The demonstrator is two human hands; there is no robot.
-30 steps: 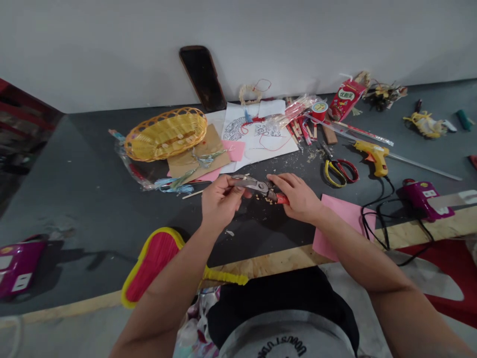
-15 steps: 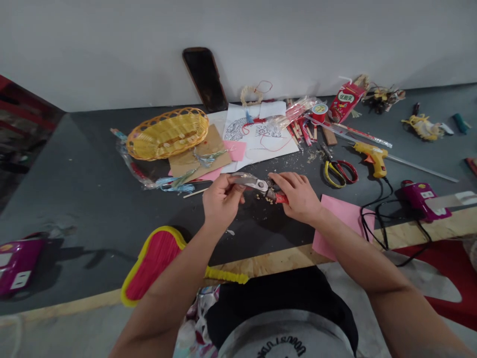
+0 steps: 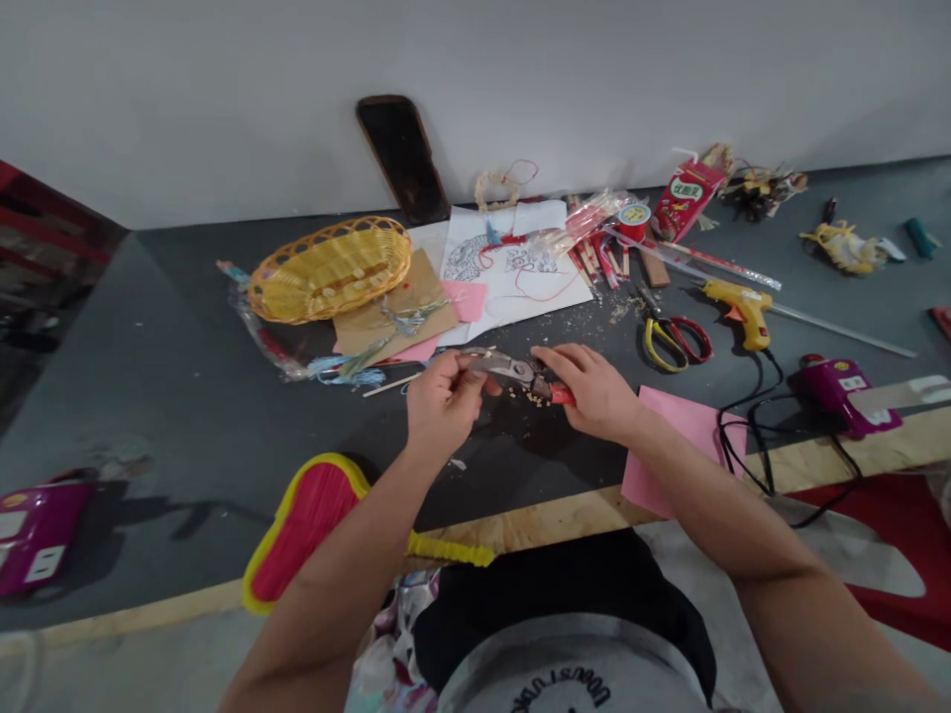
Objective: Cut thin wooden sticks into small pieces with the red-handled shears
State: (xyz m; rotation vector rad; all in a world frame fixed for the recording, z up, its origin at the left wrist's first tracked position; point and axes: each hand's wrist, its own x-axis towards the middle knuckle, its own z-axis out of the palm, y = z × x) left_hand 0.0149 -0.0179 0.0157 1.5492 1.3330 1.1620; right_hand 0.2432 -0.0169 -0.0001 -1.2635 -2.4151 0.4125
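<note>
On the far left, a purple box (image 3: 45,535) sits on the dark worktop (image 3: 185,396). Next is a pink fan (image 3: 316,520) with a yellow edge, partly hidden by the left arm. A yellow basket (image 3: 331,269) lies farther back, partly over a brown card (image 3: 427,287). A phone (image 3: 405,158) leans on the wall (image 3: 260,99).

The left hand (image 3: 444,404) is at the blade end of the cutters (image 3: 511,368). Its grip is together, but I cannot tell just what it pinches. The cutters are in the middle, held over the worktop, with little crumbs (image 3: 536,400) near them. White paper (image 3: 512,315) with a drawing lies behind them. The right hand (image 3: 600,398) has its grip closed around the red handles of the cutters.

Farther right, a red spool (image 3: 634,224) is near some thin sticks (image 3: 590,255). Then come scissors (image 3: 673,342) with yellow and red handles, and a red drink box (image 3: 685,203) behind them. A pink sheet (image 3: 673,456) lies beneath the right arm. A yellow glue gun (image 3: 749,312) is beside the scissors, and another purple box (image 3: 843,391) is nearer the front.
</note>
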